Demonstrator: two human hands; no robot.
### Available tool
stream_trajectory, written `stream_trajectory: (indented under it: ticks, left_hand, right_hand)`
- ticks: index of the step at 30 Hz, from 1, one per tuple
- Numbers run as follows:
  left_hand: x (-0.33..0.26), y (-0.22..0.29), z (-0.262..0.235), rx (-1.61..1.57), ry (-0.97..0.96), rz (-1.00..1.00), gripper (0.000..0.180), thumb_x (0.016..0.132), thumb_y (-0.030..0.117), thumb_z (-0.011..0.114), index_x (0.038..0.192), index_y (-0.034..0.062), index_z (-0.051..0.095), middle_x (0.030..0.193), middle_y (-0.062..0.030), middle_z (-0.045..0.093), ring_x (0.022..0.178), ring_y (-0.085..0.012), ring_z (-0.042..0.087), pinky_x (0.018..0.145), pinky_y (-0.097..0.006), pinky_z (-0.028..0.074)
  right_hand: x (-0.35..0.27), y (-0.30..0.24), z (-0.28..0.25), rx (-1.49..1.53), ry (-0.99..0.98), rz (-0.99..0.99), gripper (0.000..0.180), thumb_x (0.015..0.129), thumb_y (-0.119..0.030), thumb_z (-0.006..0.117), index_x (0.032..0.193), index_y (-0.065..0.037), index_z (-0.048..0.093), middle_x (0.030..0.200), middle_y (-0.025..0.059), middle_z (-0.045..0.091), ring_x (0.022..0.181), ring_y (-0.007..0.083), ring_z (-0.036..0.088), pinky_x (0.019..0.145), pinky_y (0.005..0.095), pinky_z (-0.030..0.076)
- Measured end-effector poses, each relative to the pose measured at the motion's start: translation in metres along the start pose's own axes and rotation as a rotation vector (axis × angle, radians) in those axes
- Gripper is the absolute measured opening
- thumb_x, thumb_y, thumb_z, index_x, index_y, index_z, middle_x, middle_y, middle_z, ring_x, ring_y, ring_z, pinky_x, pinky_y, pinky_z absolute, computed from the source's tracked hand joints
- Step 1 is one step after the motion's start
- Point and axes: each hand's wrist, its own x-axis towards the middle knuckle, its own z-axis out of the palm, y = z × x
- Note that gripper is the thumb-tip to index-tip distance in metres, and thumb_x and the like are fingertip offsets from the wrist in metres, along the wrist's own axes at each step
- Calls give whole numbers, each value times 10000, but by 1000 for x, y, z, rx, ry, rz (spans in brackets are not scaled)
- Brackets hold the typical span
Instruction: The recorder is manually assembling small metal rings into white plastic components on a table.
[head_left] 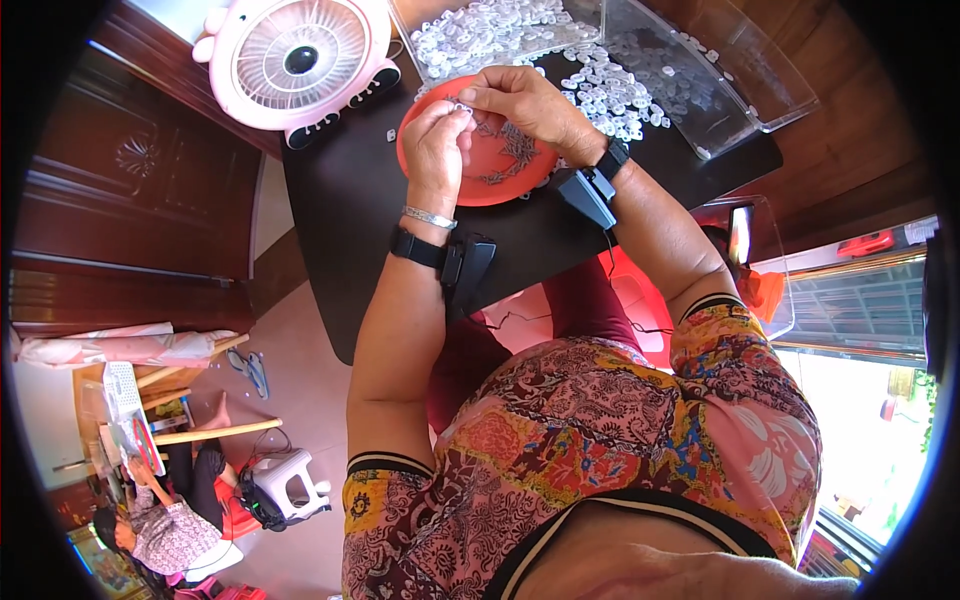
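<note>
Cannot make out any text, label, brand, number or sign anywhere in view.

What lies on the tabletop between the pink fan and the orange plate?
In the head view, one small clear piece lies on the dark tabletop between the pink fan and the orange plate.
</note>
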Motion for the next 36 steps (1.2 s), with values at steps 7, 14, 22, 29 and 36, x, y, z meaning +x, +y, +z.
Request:
stream_trajectory:
  ticks: [7,14,22,29,36]
  left_hand:
    - [0,1,-1,-9,-11,11,121,821,106,562,761,15,616,658,-3,562,521,-47,479,424,-185,366]
    - [2,-3,-2,-21,17,2,118,811,111,572,768,11,619,671,-14,579,519,-55,491,412,-187,375]
    - [2,-2,-3,7,16,-1,118,812,108,568,774,8,617,683,-16,585,516,-57,492,408,-189,379]
    - [-3,0,-1,12,-8,-17,117,822,99,551,768,9,603,674,-10,566,517,-56,484,406,-193,368]
    - [-3,2,0,54,-52,0,145,819,129,549,745,16,600,631,-6,544,486,-58,464,404,-192,353]
  right_hand:
    - [2,1,-3,26,-54,27,319,902,-349,604,819,-45,654,672,-12,587,634,66,544,629,205,439]
    - [3,4,-7,37,-45,37,321,918,-350,579,826,-48,642,688,-8,597,633,65,549,624,205,437]
    - [5,6,-10,-3,-112,-33,186,912,-201,582,903,-20,627,755,-12,582,700,50,524,663,203,432]
    - [3,8,-8,-183,-90,-126,188,921,-173,554,920,7,609,794,-6,591,738,55,510,698,220,437]
    - [3,7,-10,-298,-86,-157,220,922,-194,552,902,16,616,746,-1,588,730,51,505,688,230,438]
